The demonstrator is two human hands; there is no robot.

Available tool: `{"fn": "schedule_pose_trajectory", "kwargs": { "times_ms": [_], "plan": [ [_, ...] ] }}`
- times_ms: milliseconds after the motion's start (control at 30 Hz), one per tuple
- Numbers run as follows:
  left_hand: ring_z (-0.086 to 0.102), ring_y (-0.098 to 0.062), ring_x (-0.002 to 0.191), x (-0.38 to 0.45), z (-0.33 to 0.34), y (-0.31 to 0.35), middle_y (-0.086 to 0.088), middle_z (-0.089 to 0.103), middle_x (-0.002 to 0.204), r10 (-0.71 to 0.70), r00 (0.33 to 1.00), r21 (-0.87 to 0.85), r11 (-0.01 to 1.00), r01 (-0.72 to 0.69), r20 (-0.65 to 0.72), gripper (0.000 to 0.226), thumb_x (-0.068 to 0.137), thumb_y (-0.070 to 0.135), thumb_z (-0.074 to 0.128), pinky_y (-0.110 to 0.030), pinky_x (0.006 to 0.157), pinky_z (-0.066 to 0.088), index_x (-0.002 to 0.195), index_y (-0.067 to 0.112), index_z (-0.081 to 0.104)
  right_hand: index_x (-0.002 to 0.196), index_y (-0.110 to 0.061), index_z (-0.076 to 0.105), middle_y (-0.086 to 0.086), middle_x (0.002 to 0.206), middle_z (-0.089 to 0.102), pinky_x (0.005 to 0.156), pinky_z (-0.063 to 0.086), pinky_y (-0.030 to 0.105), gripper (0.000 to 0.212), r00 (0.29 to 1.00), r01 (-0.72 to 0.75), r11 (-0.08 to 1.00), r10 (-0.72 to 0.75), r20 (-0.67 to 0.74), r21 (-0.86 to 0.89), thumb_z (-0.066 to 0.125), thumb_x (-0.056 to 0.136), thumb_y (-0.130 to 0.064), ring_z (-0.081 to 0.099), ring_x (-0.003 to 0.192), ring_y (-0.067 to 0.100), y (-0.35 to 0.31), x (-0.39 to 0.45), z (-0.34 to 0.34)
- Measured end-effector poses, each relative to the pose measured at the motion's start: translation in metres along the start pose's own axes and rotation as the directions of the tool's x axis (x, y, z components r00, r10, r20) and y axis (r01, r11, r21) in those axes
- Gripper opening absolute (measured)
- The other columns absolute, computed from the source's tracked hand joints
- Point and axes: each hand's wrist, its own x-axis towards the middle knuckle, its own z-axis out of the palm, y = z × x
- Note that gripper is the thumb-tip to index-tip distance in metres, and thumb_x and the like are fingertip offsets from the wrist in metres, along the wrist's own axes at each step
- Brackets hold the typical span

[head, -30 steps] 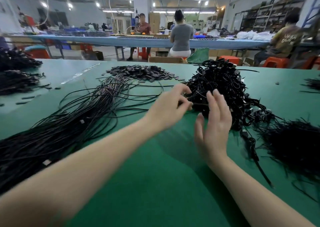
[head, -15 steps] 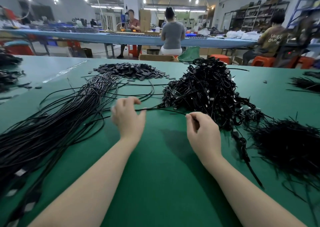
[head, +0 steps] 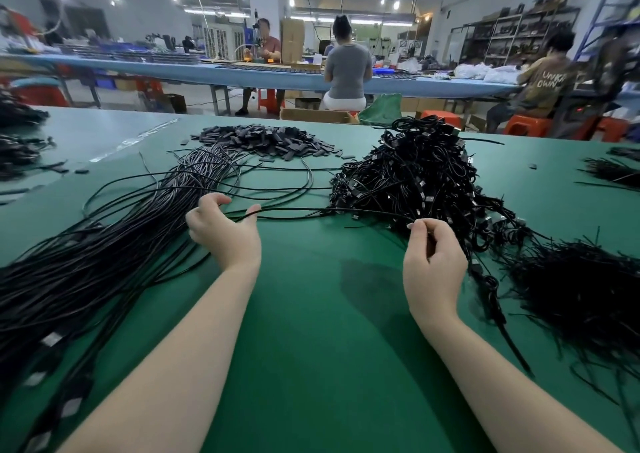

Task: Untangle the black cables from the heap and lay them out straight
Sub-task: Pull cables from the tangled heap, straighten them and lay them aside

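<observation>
A tangled heap of black cables (head: 412, 175) rises on the green table (head: 311, 331) at centre right. One black cable (head: 294, 210) stretches level between my two hands, just in front of the heap. My left hand (head: 223, 231) holds its left end with curled fingers and thumb. My right hand (head: 433, 258) pinches the cable at the heap's near edge. Left of my left hand lies a long bundle of straightened black cables (head: 104, 245), running from the table's middle toward the near left corner.
A flat pile of small black sleeves (head: 263, 141) lies at the back. A mound of thin black ties (head: 581, 293) sits at the right, and more dark piles (head: 20, 141) at the far left. Three people sit at a blue bench (head: 242, 72) beyond the table.
Both hands drew one cable out of the heap toward me, and the left hand carried its end leftward. The cable now runs taut between them.
</observation>
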Motion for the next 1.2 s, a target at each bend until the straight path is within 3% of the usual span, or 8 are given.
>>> {"fn": "schedule_pose_trajectory", "kwargs": {
  "times_ms": [200,433,567,667,833,933,1033,1200],
  "plan": [
    [0.051,-0.024,0.096,-0.013,0.000,0.007,0.006,0.051,0.088,0.328,0.901,0.037,0.935,-0.352,0.283,0.016,0.084,0.010,0.070,-0.018,0.077,0.026,0.082,0.023,0.061,0.113,-0.023,0.060,-0.005,0.119,0.058,0.097,0.027,0.044,0.033,0.988,0.048,0.917,-0.102,-0.116,-0.395,0.036,0.089,-0.021,0.046,0.117,0.020,-0.007,0.000,-0.001],
    [0.046,-0.017,0.086,-0.062,0.014,0.031,-0.002,0.061,0.085,0.745,0.417,-0.244,0.598,-0.763,0.520,0.026,0.074,-0.009,0.060,-0.022,0.083,0.034,0.090,0.011,0.063,0.126,-0.013,0.060,0.004,0.122,0.065,0.109,0.014,0.047,0.042,0.824,0.562,0.529,-0.421,0.378,-0.636,0.058,0.086,-0.022,0.053,0.124,0.024,-0.009,-0.026,0.022],
    [0.042,-0.011,0.097,-0.066,0.020,0.026,0.006,0.047,0.100,0.597,0.583,-0.265,0.788,-0.556,0.551,0.035,0.079,0.002,0.065,-0.032,0.090,0.041,0.109,0.013,0.055,0.088,-0.014,0.069,0.001,0.075,0.067,0.074,0.046,0.037,0.013,0.834,0.552,0.590,-0.400,0.381,-0.590,0.065,0.090,-0.026,0.065,0.072,0.028,-0.007,-0.015,0.014],
    [0.039,-0.018,0.120,-0.058,0.022,0.020,0.004,0.039,0.118,0.397,0.693,-0.164,0.911,-0.380,0.602,0.047,0.085,0.021,0.067,-0.036,0.101,0.039,0.126,0.013,0.045,0.093,-0.013,0.066,0.002,0.084,0.067,0.061,0.046,0.036,0.026,0.907,0.384,0.771,-0.213,0.363,-0.508,0.048,0.099,-0.031,0.062,0.072,0.029,-0.010,-0.011,0.008],
    [0.053,0.006,0.107,-0.064,0.016,0.026,0.025,0.065,0.106,0.235,0.397,-0.161,0.964,-0.211,0.887,0.052,0.087,0.069,0.024,-0.017,0.096,0.038,0.096,0.046,0.069,0.101,-0.019,0.065,-0.003,0.093,0.068,0.060,0.042,0.032,0.025,0.931,0.321,0.865,-0.215,0.294,-0.385,0.045,0.099,-0.032,0.062,0.077,0.022,-0.015,-0.014,0.008],
    [0.057,0.014,0.099,-0.070,0.020,0.044,0.028,0.068,0.098,0.246,0.402,-0.284,0.958,0.039,0.882,0.045,0.101,0.049,0.026,-0.002,0.085,0.038,0.095,0.044,0.071,0.108,-0.017,0.066,0.002,0.102,0.069,0.069,0.048,0.037,0.024,0.873,0.396,0.863,-0.247,0.421,-0.314,0.048,0.098,-0.029,0.063,0.089,0.025,-0.016,-0.018,0.014],
    [0.068,-0.004,0.080,-0.058,0.018,0.068,0.006,0.074,0.085,0.150,0.422,-0.313,0.883,0.350,0.894,0.054,0.105,0.039,0.021,-0.016,0.069,0.050,0.093,0.023,0.071,0.108,-0.013,0.067,0.007,0.101,0.069,0.072,0.050,0.042,0.023,0.833,0.419,0.883,-0.281,0.476,-0.212,0.050,0.098,-0.025,0.062,0.090,0.031,-0.015,-0.019,0.015],
    [0.061,-0.011,0.055,0.000,-0.024,0.111,0.002,0.065,0.063,0.126,0.395,-0.411,0.398,0.820,0.910,0.060,0.103,0.041,0.028,-0.020,0.051,0.050,0.066,0.017,0.067,0.109,-0.015,0.068,0.006,0.098,0.070,0.078,0.048,0.040,0.026,0.799,0.454,0.852,-0.261,0.542,-0.259,0.048,0.099,-0.027,0.063,0.091,0.028,-0.004,-0.012,0.014]
  ]
}}
